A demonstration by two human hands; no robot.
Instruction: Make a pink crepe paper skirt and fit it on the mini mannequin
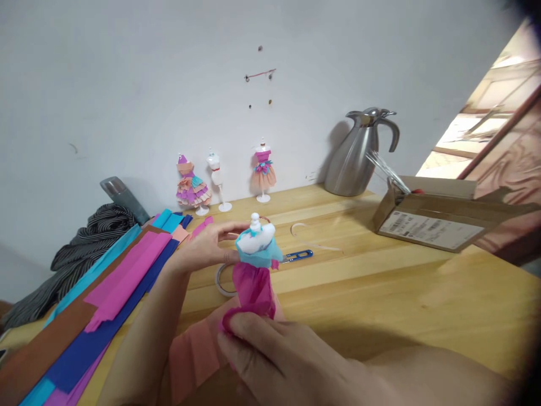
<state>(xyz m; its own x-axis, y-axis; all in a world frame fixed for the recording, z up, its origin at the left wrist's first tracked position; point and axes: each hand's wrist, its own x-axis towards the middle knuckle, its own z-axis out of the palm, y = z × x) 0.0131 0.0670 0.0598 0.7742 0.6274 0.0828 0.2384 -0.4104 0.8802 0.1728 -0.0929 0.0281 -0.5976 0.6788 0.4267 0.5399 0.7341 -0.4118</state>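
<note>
A small white mannequin (258, 237) stands in front of me with a light blue paper band round its chest. Below the band hangs bright pink crepe paper (253, 285), with peach crepe paper (194, 352) lower down. My left hand (213, 245) curves round the back of the mannequin's upper body, fingers partly hidden behind it. My right hand (270, 352) pinches the lower edge of the pink crepe paper between thumb and fingers. Behind the mannequin lie blue thread snips (298, 256), and a roll of tape (222, 282) shows at its left.
Folded crepe paper strips (127, 270) and a striped cloth (93, 237) lie at the left. Two dressed mannequins (262, 169) and a plain one (216, 175) stand by the wall. A steel jug (357, 155) and an open cardboard box (431, 225) are at the right.
</note>
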